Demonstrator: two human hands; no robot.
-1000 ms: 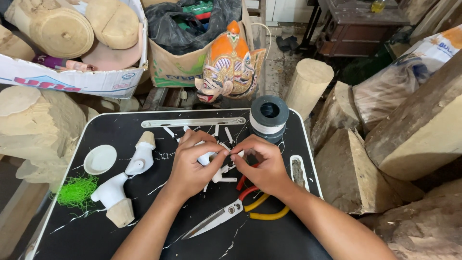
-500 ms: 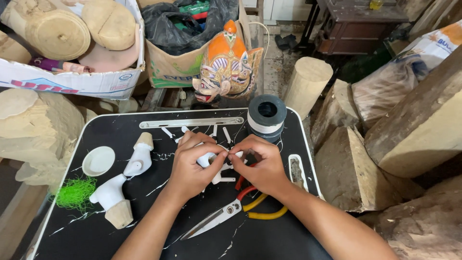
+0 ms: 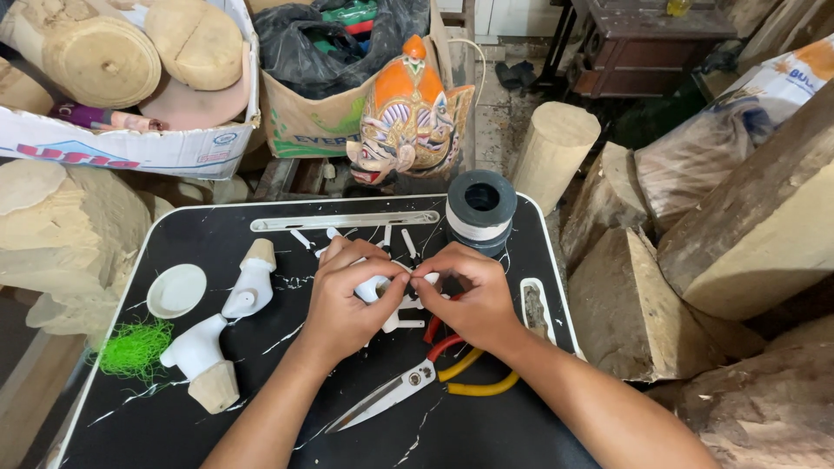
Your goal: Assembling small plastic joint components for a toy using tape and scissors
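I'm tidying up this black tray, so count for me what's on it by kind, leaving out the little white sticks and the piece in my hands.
White figure parts with wooden ends: 2
Round white lid: 1
Green fibre tuft: 1
Thread spool: 1
Scissors: 1
Yellow-handled pliers: 1
Total: 7

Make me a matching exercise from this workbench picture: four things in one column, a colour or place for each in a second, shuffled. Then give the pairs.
Things:
1. spool
2. fibre tuft
3. scissors
4. carved mask

Descriptions:
A. bright green, at the tray's left edge
B. orange top, standing behind the tray
C. red handles, blades pointing lower left
D. dark rim, wound with white, at the tray's far edge

Pairs: 1-D, 2-A, 3-C, 4-B
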